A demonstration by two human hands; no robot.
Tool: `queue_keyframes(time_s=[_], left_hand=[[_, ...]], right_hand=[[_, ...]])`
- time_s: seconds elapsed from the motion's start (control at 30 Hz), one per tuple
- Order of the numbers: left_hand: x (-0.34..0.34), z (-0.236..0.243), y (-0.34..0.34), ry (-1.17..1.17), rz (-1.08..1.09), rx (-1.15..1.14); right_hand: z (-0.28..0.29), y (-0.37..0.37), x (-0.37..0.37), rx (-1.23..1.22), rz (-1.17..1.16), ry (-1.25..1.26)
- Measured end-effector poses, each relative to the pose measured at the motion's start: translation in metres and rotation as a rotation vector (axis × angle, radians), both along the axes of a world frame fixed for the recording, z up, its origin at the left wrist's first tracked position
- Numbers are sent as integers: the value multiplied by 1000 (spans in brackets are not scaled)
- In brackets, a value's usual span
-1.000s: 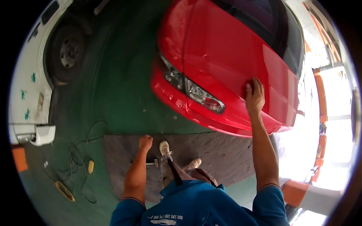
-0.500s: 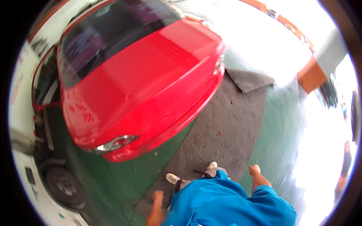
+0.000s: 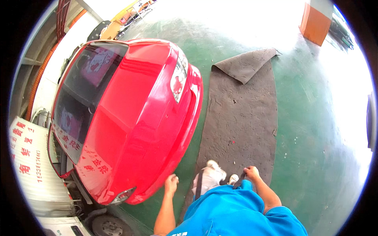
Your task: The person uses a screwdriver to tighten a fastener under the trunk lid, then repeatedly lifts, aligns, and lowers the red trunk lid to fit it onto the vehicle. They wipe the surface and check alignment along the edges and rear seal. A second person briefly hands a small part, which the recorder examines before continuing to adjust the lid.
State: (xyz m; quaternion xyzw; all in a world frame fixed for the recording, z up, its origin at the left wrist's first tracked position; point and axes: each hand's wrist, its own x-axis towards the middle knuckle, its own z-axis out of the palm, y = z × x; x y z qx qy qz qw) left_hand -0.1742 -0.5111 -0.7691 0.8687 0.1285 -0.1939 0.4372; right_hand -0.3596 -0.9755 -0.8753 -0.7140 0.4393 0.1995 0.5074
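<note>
My left hand (image 3: 171, 184) hangs low near the front bumper (image 3: 182, 151) of a red car (image 3: 132, 102), with floor seen between them. Its fingers are loosely curled and nothing shows in them. My right hand (image 3: 252, 173) is in front of my right side, over a dark grey mat (image 3: 240, 122), fingers curled in. A dark strap (image 3: 239, 179) on my clothing meets the edge of that hand in the view; whether they touch I cannot tell. Neither hand is on the car or the mat.
The mat's far corner is folded over (image 3: 246, 67) on the green floor (image 3: 299, 129). A pillar with an orange base (image 3: 315, 25) stands far right. At the left are a white ribbed panel (image 3: 35, 173) with red characters and a vehicle wheel (image 3: 110, 225).
The view has turned, so the car now lies further left and the mat runs straight ahead. My feet have moved; my right hand has swung inward and my left hand forward.
</note>
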Motion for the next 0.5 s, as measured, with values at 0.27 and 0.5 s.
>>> queue_keyframes(time_s=[0.27, 0.5], left_hand=[[273, 200, -193, -867, -391, 313], [478, 215, -333, -1037, -592, 712]], right_hand=[[-24, -114, 100, -26, -283, -120], [-35, -236, 80, 15, -763, -78]])
